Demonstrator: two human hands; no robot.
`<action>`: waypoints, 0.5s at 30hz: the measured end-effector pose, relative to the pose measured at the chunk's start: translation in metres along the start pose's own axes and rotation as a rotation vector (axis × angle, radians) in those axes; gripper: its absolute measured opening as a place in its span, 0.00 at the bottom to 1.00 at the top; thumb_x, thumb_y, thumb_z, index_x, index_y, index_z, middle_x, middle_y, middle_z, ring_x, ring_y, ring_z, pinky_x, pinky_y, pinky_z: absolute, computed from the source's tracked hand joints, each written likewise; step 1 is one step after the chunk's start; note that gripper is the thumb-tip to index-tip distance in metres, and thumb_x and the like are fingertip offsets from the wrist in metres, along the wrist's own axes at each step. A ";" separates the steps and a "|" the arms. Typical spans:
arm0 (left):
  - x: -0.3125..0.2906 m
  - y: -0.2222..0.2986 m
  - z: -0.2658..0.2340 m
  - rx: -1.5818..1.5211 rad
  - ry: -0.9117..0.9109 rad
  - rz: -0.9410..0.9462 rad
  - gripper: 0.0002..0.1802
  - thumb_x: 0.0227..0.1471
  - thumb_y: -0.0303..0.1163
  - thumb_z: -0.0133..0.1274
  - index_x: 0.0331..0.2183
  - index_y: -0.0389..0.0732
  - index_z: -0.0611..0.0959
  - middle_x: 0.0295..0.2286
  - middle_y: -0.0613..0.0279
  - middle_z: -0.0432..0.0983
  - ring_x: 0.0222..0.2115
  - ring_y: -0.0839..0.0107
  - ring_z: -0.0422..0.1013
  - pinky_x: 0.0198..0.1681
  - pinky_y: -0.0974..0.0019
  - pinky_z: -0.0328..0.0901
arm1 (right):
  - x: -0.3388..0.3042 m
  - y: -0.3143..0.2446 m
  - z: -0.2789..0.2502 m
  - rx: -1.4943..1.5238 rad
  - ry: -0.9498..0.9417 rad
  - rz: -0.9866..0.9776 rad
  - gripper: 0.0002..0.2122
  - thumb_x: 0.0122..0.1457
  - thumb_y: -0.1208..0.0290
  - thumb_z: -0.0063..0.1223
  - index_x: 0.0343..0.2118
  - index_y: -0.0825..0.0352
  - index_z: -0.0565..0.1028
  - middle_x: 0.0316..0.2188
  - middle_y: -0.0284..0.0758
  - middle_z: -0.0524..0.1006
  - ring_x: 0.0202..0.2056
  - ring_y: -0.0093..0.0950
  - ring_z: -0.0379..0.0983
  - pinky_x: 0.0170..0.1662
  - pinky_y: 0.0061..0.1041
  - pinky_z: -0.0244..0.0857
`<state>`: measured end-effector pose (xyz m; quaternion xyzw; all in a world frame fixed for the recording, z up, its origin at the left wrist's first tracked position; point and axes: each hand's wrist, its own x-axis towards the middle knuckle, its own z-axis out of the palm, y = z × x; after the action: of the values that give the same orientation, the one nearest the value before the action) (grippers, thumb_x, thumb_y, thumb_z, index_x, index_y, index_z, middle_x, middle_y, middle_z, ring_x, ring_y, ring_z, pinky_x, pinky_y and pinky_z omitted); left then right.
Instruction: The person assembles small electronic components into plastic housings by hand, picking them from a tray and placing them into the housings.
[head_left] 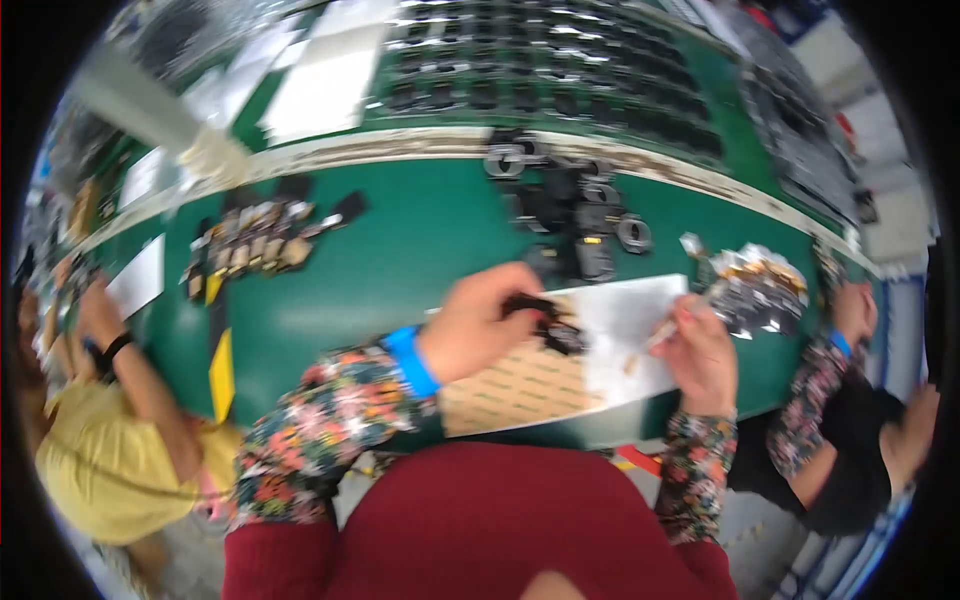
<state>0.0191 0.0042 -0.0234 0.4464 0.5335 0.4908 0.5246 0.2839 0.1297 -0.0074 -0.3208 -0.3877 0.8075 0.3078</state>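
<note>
Two bare hands over a green worktop (380,240), directions being read from the black part as the clock's centre. The black part (563,338) lies above the seam between a tan sheet (500,392) and a white sheet (625,305); whether it touches either cannot be told. Its long axis runs roughly from ten to four o'clock, and its ten o'clock end disappears among the fingers of the left hand (480,320), whose thumb and fingers are closed about it. The right hand (702,355), at three o'clock, has thumb and fingertips pinched together on a pale slender thing (661,332), which slants from about two toward eight o'clock, its blurred lower end toward the part. Seen from the right fingertips, the part lies at nine o'clock, near but apart; the left hand, already in contact, is the nearer. Dark parts with pale rings (560,195) cluster at twelve o'clock, a pile of silver and amber pieces (760,290) lies between two and three, and a group of small dark and tan pieces (260,240) between nine and ten. Small green marks repeat across the tan sheet, but blur leaves them illegible; no brand, label or other writing can be read.
</note>
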 end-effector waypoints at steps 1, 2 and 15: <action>-0.002 0.000 -0.001 -0.067 0.017 -0.034 0.08 0.49 0.16 0.47 0.34 0.35 0.71 0.29 0.65 0.70 0.31 0.78 0.71 0.34 0.74 0.69 | 0.002 -0.002 0.005 0.035 0.013 0.000 0.07 0.58 0.73 0.47 0.38 0.68 0.70 0.29 0.37 0.75 0.30 0.29 0.75 0.31 0.26 0.72; 0.000 -0.001 -0.001 -0.107 0.002 -0.062 0.08 0.50 0.16 0.46 0.34 0.35 0.71 0.29 0.64 0.71 0.31 0.77 0.71 0.34 0.74 0.70 | 0.002 -0.002 0.003 0.031 0.044 -0.007 0.07 0.59 0.73 0.47 0.38 0.68 0.70 0.28 0.38 0.75 0.30 0.29 0.75 0.31 0.26 0.72; -0.002 0.018 0.008 -0.443 0.112 -0.083 0.08 0.50 0.16 0.44 0.34 0.35 0.71 0.32 0.58 0.75 0.33 0.69 0.76 0.27 0.75 0.70 | 0.006 0.020 0.091 0.131 -0.009 -0.197 0.09 0.60 0.68 0.46 0.41 0.66 0.70 0.34 0.35 0.74 0.38 0.25 0.68 0.43 0.24 0.59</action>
<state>0.0269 0.0046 -0.0046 0.2699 0.4588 0.5982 0.5990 0.2070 0.0847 0.0191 -0.2567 -0.3653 0.7985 0.4039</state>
